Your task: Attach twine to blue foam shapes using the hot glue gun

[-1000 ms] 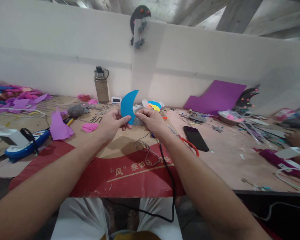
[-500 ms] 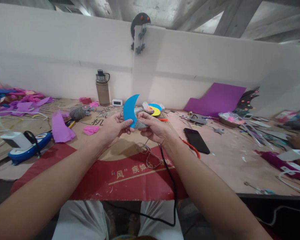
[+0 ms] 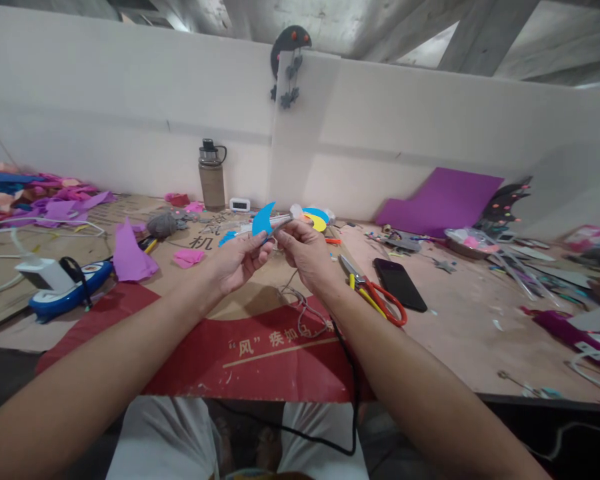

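Tips blue crescent (image 3: 262, 221) lower and flatter than in the earlier frame. Pinches it in left hand (image 3: 241, 261), thumb against fingers, above mid-table (image 3: 460, 320); closes right hand (image 3: 306, 252) to a narrow pinch near its right edge (cannot tell whether on anything). Has scissors (image 3: 371, 291) and phone (image 3: 400, 285) just beside each other, right; bottle (image 3: 211, 179) far left.

1. A lidded bottle (image 3: 213, 183) stands upright near the white wall (image 3: 130, 100).
2. A small white display device (image 3: 239, 205) sits just right of it.
3. A black phone (image 3: 400, 285) lies flat on the table (image 3: 465, 327).
4. A white adapter (image 3: 45, 275) sits on a blue power strip (image 3: 55, 305).
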Tool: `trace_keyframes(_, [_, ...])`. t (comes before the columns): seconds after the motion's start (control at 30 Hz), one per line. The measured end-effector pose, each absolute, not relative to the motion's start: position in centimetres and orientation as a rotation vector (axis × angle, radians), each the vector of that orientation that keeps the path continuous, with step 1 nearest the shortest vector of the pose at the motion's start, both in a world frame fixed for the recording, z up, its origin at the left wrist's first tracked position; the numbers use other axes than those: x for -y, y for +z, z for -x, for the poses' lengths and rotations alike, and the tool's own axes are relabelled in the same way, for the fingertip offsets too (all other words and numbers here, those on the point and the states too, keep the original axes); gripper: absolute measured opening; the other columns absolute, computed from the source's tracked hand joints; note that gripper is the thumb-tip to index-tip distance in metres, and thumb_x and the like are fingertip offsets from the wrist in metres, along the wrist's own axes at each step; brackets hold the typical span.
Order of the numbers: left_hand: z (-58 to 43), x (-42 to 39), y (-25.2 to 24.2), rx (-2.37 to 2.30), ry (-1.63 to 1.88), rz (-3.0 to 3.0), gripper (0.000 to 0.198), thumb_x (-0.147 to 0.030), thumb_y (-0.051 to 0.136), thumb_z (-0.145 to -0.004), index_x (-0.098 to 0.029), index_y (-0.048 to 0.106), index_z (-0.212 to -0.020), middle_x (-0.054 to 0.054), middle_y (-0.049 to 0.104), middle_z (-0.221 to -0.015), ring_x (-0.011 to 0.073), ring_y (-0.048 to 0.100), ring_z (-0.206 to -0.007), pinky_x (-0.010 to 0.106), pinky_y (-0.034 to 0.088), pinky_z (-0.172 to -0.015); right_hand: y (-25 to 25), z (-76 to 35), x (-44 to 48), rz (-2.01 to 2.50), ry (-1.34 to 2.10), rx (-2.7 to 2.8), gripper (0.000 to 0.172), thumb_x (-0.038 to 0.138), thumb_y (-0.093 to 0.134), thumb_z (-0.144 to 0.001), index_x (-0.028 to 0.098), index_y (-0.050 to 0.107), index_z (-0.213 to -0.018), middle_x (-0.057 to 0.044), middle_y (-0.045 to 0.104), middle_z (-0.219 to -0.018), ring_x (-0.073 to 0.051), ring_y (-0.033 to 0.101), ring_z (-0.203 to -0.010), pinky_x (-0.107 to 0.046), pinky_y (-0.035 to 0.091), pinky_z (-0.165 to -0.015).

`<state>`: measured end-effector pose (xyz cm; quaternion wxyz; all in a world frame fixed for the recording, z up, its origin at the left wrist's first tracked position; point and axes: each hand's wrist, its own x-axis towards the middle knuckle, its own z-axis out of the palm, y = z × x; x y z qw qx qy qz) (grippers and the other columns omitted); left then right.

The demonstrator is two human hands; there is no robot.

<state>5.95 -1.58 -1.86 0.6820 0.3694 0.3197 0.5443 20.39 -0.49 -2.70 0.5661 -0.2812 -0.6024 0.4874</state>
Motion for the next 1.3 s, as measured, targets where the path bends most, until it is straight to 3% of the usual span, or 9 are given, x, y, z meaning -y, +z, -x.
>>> trace_keyframes(0.13, [-5.5,1.2,-2.6,-1.042,1.227,-1.115,0.036,-0.046,0.060,-0.084,-0.015,0.062,-0.065,0.002,0.056,-0.051,0.0077,0.047,-0.039,0.019,0.034,-0.036,-2.8,-20.6,0.1,0.712,1.136,1.346,0.022,0.038,0.067,-0.074,0.020,0.054,-0.072,0.006,0.047,-0.061,-0.004,0.027,-0.043,-0.022,0.016,-0.041])
trace_keyframes(0.2, [-5.1,0.8,-2.8,-1.192,1.385,-1.306,0.042,-0.053,0.059,-0.082,-0.015,0.061,-0.063,0.001,0.053,-0.049,0.0081,0.044,-0.040,0.020,0.031,-0.038,-2.8,-20.8,0.0,0.765,1.163,1.318,0.022,0.036,0.066,-0.074,0.020,0.052,-0.070,0.006,0.048,-0.060,-0.004,0.026,-0.042,-0.022,0.014,-0.041])
trace_keyframes(0.37, [-4.5,0.6,-2.6,-1.085,1.484,-1.691,0.032,-0.047,0.060,-0.081,-0.017,0.071,-0.079,0.004,0.067,-0.073,0.0116,0.056,-0.063,0.021,0.042,-0.058,-3.0,-20.9,-0.1,0.877,1.140,1.357,0.021,0.036,0.065,-0.073,0.018,0.054,-0.068,0.006,0.048,-0.060,-0.004,0.028,-0.044,-0.022,0.017,-0.043])
trace_keyframes(0.57, [-4.7,1.5,-2.4,-1.238,1.402,-1.970,0.021,-0.037,0.062,-0.079,-0.018,0.072,-0.079,0.003,0.071,-0.076,0.0146,0.059,-0.068,0.026,0.044,-0.065,-3.7,-20.4,-0.1,0.962,0.993,1.449,0.024,0.039,0.065,-0.072,0.017,0.057,-0.068,0.004,0.052,-0.060,-0.007,0.038,-0.052,-0.023,0.029,-0.052])
trace_keyframes(0.73, [-4.8,1.8,-2.5,-1.405,1.534,-2.258,0.014,-0.028,0.062,-0.076,-0.018,0.070,-0.071,0.005,0.069,-0.074,0.0173,0.059,-0.073,0.031,0.043,-0.073,-4.6,-19.7,-0.4,1.006,0.813,1.516,0.026,0.040,0.058,-0.075,0.018,0.053,-0.062,0.003,0.052,-0.060,-0.010,0.043,-0.059,-0.024,0.034,-0.058])
trace_keyframes(0.9, [-4.5,0.6,-2.9,-1.173,1.332,-1.680,0.031,-0.045,0.064,-0.075,-0.015,0.067,-0.068,0.004,0.062,-0.061,0.0130,0.052,-0.055,0.027,0.040,-0.057,-4.6,-19.6,-0.4,1.010,0.861,1.486,0.027,0.040,0.058,-0.075,0.019,0.050,-0.061,0.003,0.051,-0.058,-0.009,0.041,-0.056,-0.025,0.033,-0.057])
trace_keyframes(1.03, [-4.2,-0.2,-3.1,-1.027,1.301,-1.406,0.045,-0.058,0.059,-0.076,-0.014,0.069,-0.077,0.006,0.065,-0.067,0.0132,0.056,-0.058,0.026,0.042,-0.056,-4.6,-19.9,-0.5,1.032,0.883,1.498,0.028,0.039,0.058,-0.075,0.019,0.048,-0.058,0.004,0.050,-0.056,-0.009,0.038,-0.053,-0.025,0.032,-0.056])
trace_keyframes(1.2, [-4.4,-0.3,-3.1,-1.050,1.377,-1.598,0.030,-0.041,0.076,-0.065,-0.016,0.071,-0.081,0.004,0.070,-0.077,0.0134,0.058,-0.066,0.026,0.045,-0.062,-4.4,-19.8,0.1,1.069,0.811,1.581,0.027,0.038,0.057,-0.075,0.019,0.049,-0.058,0.003,0.050,-0.057,-0.010,0.040,-0.055,-0.025,0.032,-0.057])
trace_keyframes(1.3, [-4.4,-0.2,-2.9,-1.106,1.390,-1.667,0.020,-0.033,0.075,-0.064,-0.017,0.070,-0.075,0.003,0.070,-0.072,0.0141,0.059,-0.064,0.028,0.047,-0.065,-4.4,-19.4,0.5,1.075,0.813,1.615,0.026,0.038,0.057,-0.075,0.019,0.049,-0.059,0.003,0.050,-0.058,-0.010,0.041,-0.056,-0.025,0.031,-0.056])
